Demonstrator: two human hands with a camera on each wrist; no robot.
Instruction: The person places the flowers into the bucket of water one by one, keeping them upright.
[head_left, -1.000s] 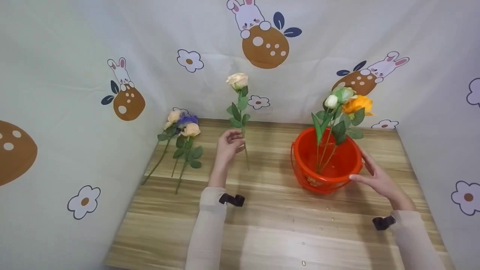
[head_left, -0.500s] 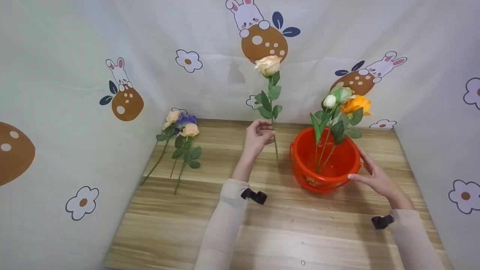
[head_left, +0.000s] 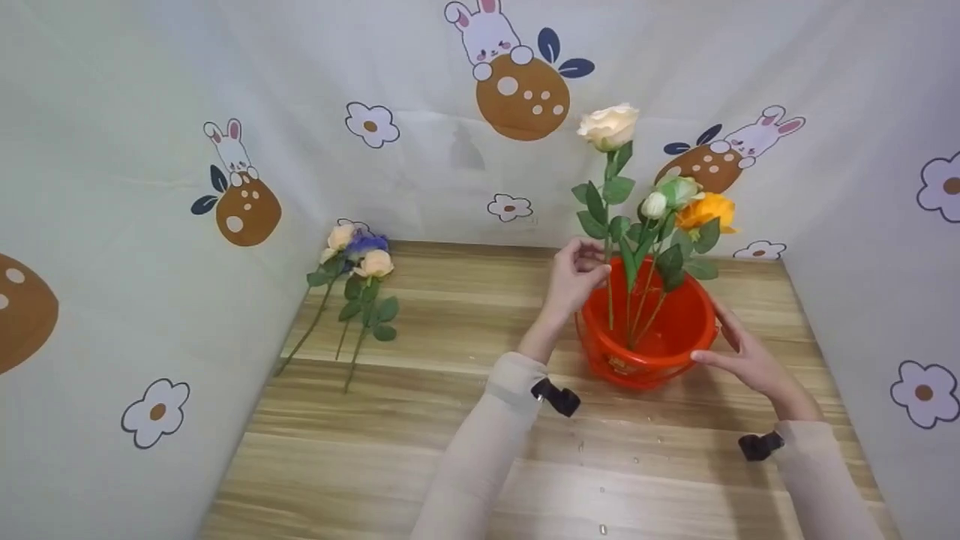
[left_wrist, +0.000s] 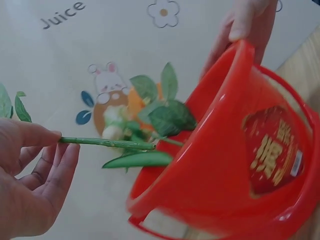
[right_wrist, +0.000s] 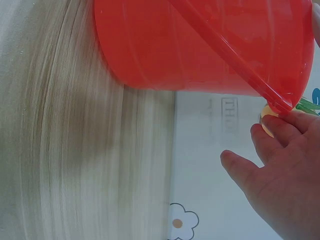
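Cream-coloured and upright, a rose (head_left: 609,129) is pinched by the left hand (head_left: 576,277), its stem (head_left: 610,304) at the mouth of a red bucket (head_left: 688,316) toward the far right corner of the tabletop (head_left: 337,457). The right hand (head_left: 757,365), spread wide, touches the bucket. Three flowers (head_left: 375,264) lie by the far left corner.

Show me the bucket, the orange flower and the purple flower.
Bucket (head_left: 681,322), head view, on its inner wall.
Orange flower (head_left: 707,212), head view, on its petals.
Purple flower (head_left: 367,243), head view, on its petals.
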